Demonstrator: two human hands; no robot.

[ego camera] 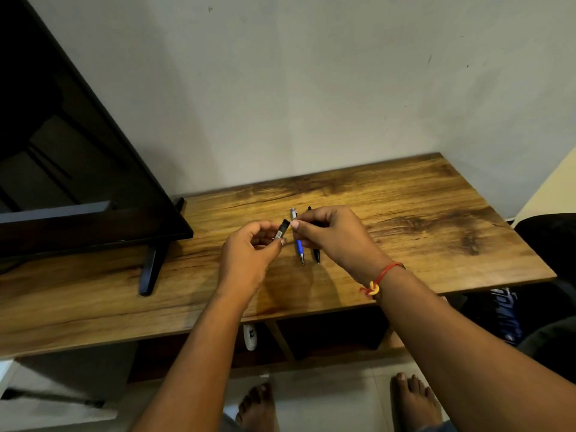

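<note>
Above the wooden table (420, 219), my left hand (249, 254) pinches a short black pen barrel (282, 230) with a white label, its upper end tilted to the right. My right hand (333, 235) has its fingers curled, and thumb and forefinger pinch the top end of that barrel or a small part at it; which one I cannot tell. A red and yellow thread circles my right wrist. Under my right hand a blue and white pen (297, 241) and a black pen (315, 255) lie side by side on the table, tips toward me.
A black flat screen (78, 169) on a dark stand foot (151, 269) fills the table's left side. The table's back edge meets a grey wall. A dark chair (548, 241) stands at the right. Shelves open below the front edge, above my bare feet.
</note>
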